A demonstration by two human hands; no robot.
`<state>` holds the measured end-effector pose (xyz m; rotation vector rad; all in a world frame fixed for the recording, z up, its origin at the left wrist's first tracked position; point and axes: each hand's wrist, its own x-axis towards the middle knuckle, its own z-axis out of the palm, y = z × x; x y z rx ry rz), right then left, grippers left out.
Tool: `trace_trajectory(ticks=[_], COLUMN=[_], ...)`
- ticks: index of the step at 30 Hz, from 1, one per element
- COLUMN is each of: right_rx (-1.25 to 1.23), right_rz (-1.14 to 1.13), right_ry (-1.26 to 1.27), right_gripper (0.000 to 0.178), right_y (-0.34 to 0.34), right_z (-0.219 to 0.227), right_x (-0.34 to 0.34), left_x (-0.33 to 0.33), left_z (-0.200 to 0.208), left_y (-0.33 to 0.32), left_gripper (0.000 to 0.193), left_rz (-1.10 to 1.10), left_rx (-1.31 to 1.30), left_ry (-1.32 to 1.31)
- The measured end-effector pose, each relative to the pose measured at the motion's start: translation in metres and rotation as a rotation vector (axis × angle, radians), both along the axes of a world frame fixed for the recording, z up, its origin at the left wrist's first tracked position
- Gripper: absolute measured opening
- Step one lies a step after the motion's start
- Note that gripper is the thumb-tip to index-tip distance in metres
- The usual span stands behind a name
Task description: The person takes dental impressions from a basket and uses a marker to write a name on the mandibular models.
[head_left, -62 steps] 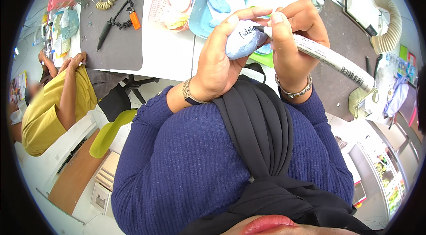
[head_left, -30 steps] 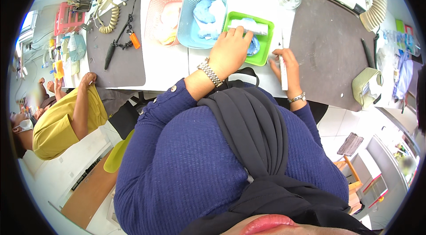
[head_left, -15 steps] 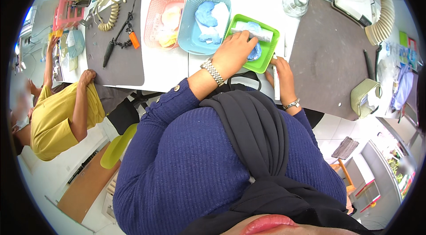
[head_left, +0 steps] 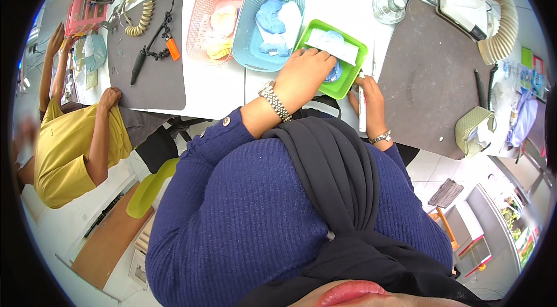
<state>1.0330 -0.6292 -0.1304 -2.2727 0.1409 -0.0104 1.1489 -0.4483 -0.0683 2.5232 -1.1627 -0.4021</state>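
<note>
My left hand (head_left: 306,75) reaches over the near-left rim of a green plastic tray (head_left: 361,57), fingers bent and close together. Its fingertips are down in the tray, hidden, against a blue moulded piece (head_left: 333,73) and the lower edge of a white paper slip (head_left: 342,51). More blue material (head_left: 332,35) shows at the slip's far side. My right hand (head_left: 372,101) is closed round a white marker pen (head_left: 362,111), held upright beside the tray's right corner. Its fingers touch or nearly touch that corner.
Left of the tray stand a blue basket (head_left: 239,46) with blue and white pieces and a pink basket (head_left: 194,40) with pink and yellow ones. A glass bottle (head_left: 387,10), a ribbed hose (head_left: 505,17) and a handpiece (head_left: 138,66) are on the table. A co-worker in yellow (head_left: 81,144) sits left.
My left hand has drawn back slightly toward me, and the paper slip now tilts, showing a blanker face. The right hand stays with the pen. The co-worker has raised another arm.
</note>
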Motion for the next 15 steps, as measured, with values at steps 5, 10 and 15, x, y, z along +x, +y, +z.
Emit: trace_trajectory(ticks=[5, 10, 15], right_rx=[0.009, 0.012, 0.009], right_rz=[-0.019, -0.02, -0.01], right_ry=[0.022, 0.015, 0.053], right_gripper=[0.031, 0.031, 0.032], right_y=[0.001, 0.002, 0.001], right_z=[0.003, 0.005, 0.011], right_x=[0.0, 0.0, 0.0], left_x=[0.011, 0.038, 0.047], left_z=[0.02, 0.024, -0.01], left_y=[0.022, 0.058, 0.061], left_gripper=[0.023, 0.026, 0.028], left_rz=[-0.003, 0.372, 0.372], left_rx=[-0.173, -0.153, 0.116], left_ry=[0.207, 0.004, -0.036])
